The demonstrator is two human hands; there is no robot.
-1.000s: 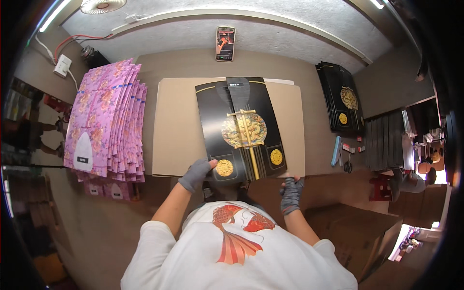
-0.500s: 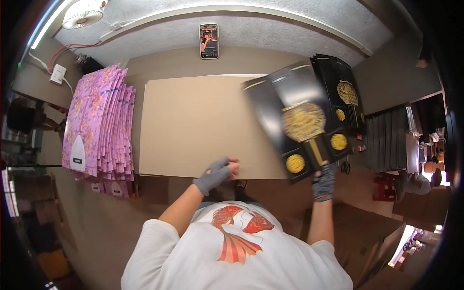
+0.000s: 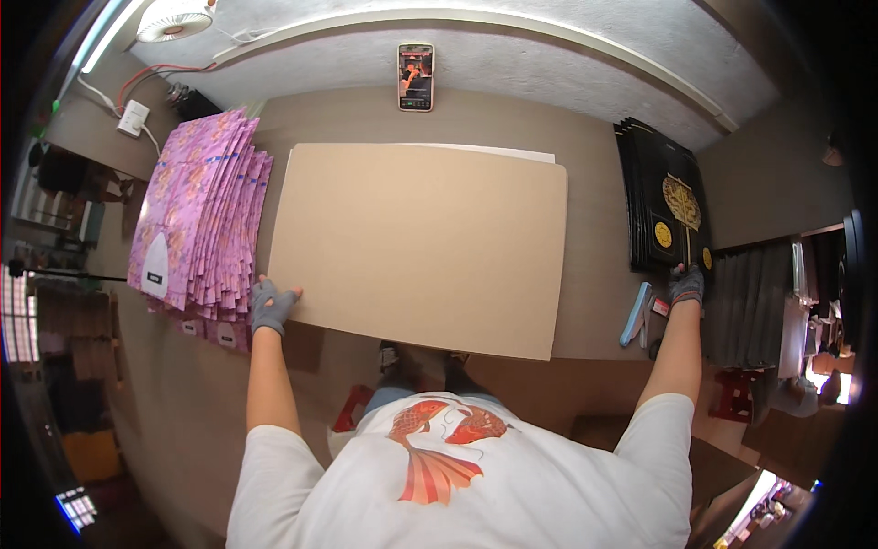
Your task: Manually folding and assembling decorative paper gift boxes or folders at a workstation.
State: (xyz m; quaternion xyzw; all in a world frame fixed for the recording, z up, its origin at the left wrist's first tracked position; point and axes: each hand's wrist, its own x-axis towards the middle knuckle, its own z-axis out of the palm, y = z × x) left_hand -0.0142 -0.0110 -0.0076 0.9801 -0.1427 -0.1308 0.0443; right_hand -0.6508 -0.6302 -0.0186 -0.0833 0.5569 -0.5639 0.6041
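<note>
The grey-brown bench [image 3: 599,238] is spreading out ahead of the left grip [image 3: 277,297] and the right grip [image 3: 684,274]. Off to the right of the right grip, a row of dark grey sheets [image 3: 752,306] is lining the side. Well beyond both grips, a pale wall [image 3: 329,55] is closing off the bench.

One blue tool [image 3: 635,316] and one small red-and-white item [image 3: 660,307] are lying just left of the right grip. One tan cardboard sheet [image 3: 421,247] is lying between the grips, with one white sheet [image 3: 530,156] peeking out at its far edge. One purple floral stack [image 3: 197,210] is sitting left of and beyond the left grip, its layers overlapping too closely to count. One black stack [image 3: 663,174] is lying directly beyond the right grip, its top piece showing one large gold medallion and two smaller discs. One phone [image 3: 416,78] is standing far ahead, between the grips.

The left grip is spreading partly open, thumb apart from fingers, at the cardboard's near left corner, seemingly holding nothing. The right grip is touching the black stack's near edge; whether its fingers are closing on a piece, I cannot tell.
</note>
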